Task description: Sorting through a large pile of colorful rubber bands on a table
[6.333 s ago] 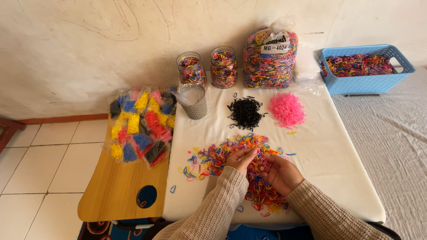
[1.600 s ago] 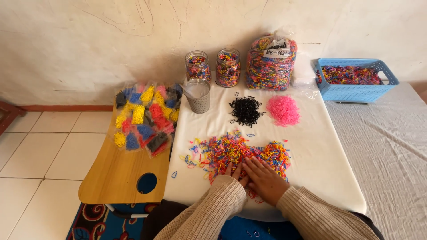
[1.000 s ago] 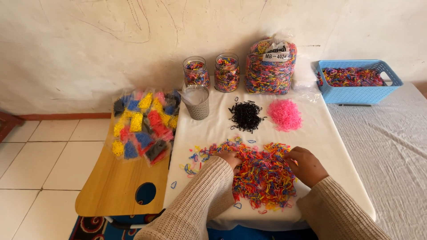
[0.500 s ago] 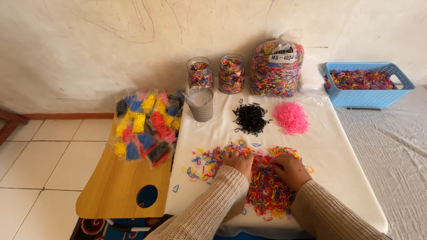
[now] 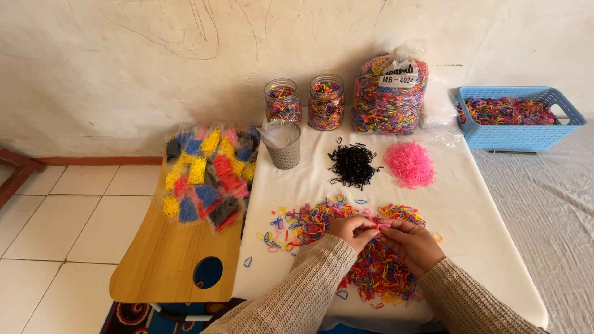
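Observation:
A heap of small mixed-colour elastic bands (image 5: 371,266) lies on the white table (image 5: 489,247) in front of me. My left hand (image 5: 349,232) and my right hand (image 5: 409,244) meet above the heap, fingertips pinched together on a small pink band (image 5: 382,226). Farther back sit a sorted pile of black bands (image 5: 352,165) and a sorted pile of pink bands (image 5: 409,164). Loose bands (image 5: 275,226) are scattered to the left of the heap.
Two clear jars of bands (image 5: 281,101) (image 5: 326,102), a big clear bag of bands (image 5: 390,96) and a grey cup (image 5: 283,143) stand at the back. A blue basket (image 5: 526,133) of bands sits right. Packets of sorted bands (image 5: 207,176) lie on a wooden board (image 5: 167,260).
My hands were spread on the heap, raking it; they have come together over its middle and now pinch a single pink band between the fingertips.

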